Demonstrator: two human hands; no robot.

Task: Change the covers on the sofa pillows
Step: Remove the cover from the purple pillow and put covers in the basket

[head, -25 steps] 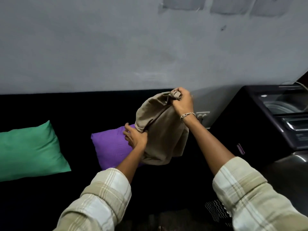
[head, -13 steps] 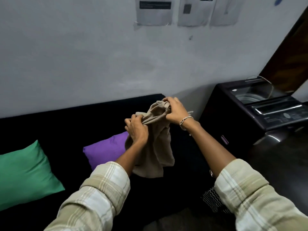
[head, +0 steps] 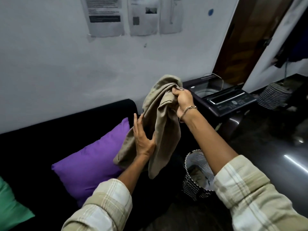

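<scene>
Aloft — beige cover (head: 160, 124) between hands (head: 141, 139) (head: 182, 99)

Matt, creased beige cloth cover (head: 160, 117) in your right hand (head: 183, 100). Left of your left hand (head: 142, 139): smooth purple fabric pillow (head: 90, 164), slight sheen. Beyond the right hand: glossy dark washing machine (head: 233, 100).

Cover (head: 160, 124) hangs from right grip (head: 183, 100) at its top; left grip (head: 142, 137) lies flat against it lower down, on its left side. Below-left of left grip a pillow (head: 93, 162) lies on the sofa (head: 50, 135), second pillow (head: 11, 205) further left. Basket (head: 191, 185) stands on the floor (head: 266, 155) below right grip, washing machine (head: 233, 100) right of and behind that grip, papers (head: 105, 17) on the wall (head: 50, 64) above-left.
</scene>
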